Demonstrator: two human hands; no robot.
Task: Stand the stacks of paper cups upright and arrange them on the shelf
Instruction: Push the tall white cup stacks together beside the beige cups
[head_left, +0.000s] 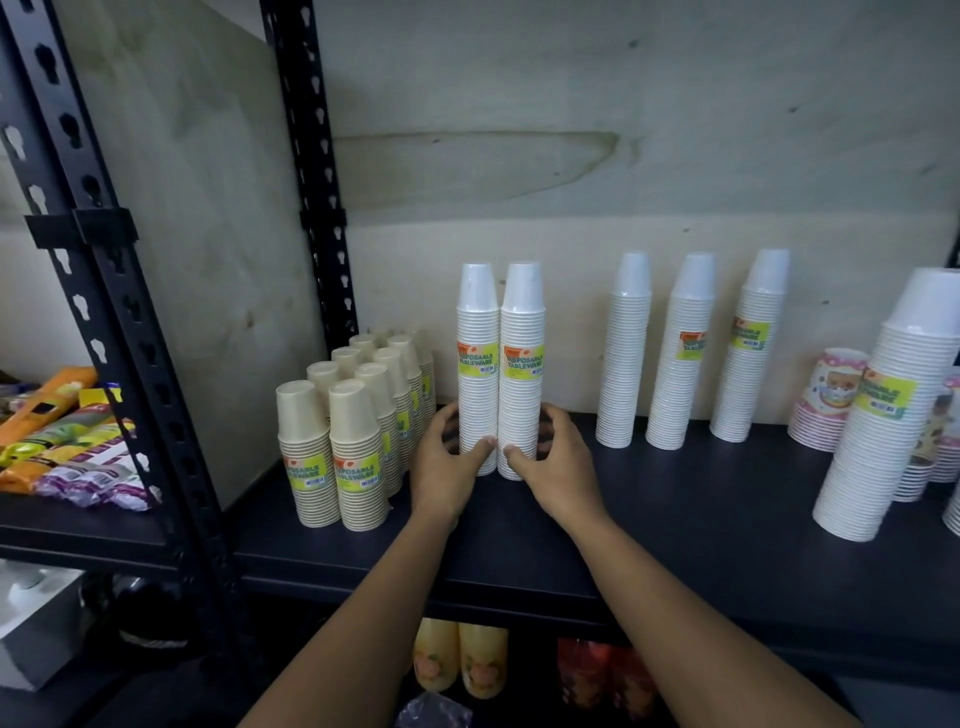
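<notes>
Two tall white cup stacks stand upright side by side on the dark shelf (649, 525), each with a yellow-green label. My left hand (447, 467) grips the base of the left white stack (477, 332), fingers curled round it. My right hand (558, 465) grips the base of the right white stack (522, 332) the same way. To the left stands a block of several shorter beige cup stacks (358, 415), upright in two rows. Three more white stacks (685, 358) stand upright along the back wall to the right.
A wide white cup stack (883, 426) stands at the right front, with pink patterned cup stacks (826, 400) behind it. A black slotted upright (119, 291) bounds the shelf's left side; packaged goods (67, 441) lie on the neighbouring shelf. Bottles (460, 660) sit on the shelf below.
</notes>
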